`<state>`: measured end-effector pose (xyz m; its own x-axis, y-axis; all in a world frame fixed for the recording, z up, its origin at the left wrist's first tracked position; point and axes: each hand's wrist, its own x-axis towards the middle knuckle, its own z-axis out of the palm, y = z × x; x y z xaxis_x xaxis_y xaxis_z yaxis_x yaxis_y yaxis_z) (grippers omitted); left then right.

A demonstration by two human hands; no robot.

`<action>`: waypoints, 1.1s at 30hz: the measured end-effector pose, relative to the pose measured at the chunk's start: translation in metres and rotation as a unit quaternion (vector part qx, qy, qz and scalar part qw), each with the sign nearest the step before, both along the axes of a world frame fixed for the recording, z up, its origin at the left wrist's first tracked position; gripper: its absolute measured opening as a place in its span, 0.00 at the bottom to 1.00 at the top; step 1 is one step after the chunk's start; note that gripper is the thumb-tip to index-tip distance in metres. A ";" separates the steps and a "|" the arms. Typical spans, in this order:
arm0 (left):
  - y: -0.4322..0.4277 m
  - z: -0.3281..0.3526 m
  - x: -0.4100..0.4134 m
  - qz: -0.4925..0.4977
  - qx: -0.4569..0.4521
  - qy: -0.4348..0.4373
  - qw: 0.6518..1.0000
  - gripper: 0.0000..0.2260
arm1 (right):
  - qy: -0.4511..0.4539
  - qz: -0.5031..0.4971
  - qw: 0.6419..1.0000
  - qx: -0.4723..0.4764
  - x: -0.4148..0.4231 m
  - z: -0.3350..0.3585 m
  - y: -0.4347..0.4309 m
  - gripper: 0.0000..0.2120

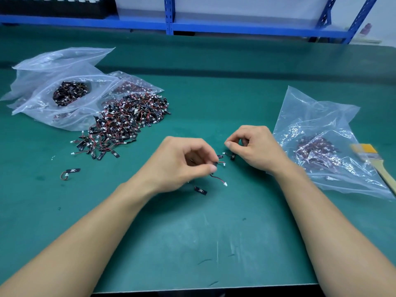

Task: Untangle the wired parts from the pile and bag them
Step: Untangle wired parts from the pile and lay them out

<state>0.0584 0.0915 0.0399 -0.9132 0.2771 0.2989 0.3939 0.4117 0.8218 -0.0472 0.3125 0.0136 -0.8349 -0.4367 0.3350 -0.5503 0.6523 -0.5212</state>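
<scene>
Green mat point(214, 232): left hand point(180, 163) pinches a wired part point(220, 162); right hand point(255, 148) curled, apparently pinching a second part point(232, 156).

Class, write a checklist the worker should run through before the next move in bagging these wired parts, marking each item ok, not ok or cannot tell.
1. Left hand pinches a wired part: ok.
2. Right hand holds the small part under its fingers: cannot tell.
3. Those two parts are free of each other: cannot tell.
4. Right bag lies close beside that hand: ok.
5. Its mouth is open: cannot tell.
6. No stray part on the mat: not ok, one lies alone near the pile.
</scene>
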 end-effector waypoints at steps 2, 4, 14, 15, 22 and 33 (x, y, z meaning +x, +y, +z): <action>0.007 -0.005 0.000 -0.014 -0.023 0.012 1.000 0.07 | -0.001 0.002 1.000 0.004 0.000 0.001 0.000 0.04; 0.009 -0.009 -0.002 -0.012 -0.061 0.027 0.998 0.06 | -0.003 0.005 1.000 0.009 0.000 0.001 -0.001 0.05; -0.041 -0.018 -0.032 0.201 -0.182 0.100 0.957 0.07 | -0.006 0.009 1.000 0.008 0.000 -0.001 -0.003 0.05; -0.049 -0.020 -0.037 0.229 -0.200 0.091 0.948 0.09 | -0.005 0.010 1.000 0.008 0.000 -0.001 -0.004 0.05; -0.073 -0.032 -0.066 0.294 -0.320 0.009 0.901 0.16 | -0.007 0.010 1.000 -0.003 0.001 -0.001 -0.005 0.04; -0.083 -0.034 -0.078 0.317 -0.349 0.044 0.881 0.15 | 0.025 -0.039 0.998 -0.048 -0.001 0.000 -0.002 0.06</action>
<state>-0.0200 0.0085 0.0058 -0.9322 -0.1361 0.3354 -0.0474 0.9645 0.2597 -0.0483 0.3102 0.0139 -0.8464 -0.3349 0.4141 -0.5267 0.6421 -0.5571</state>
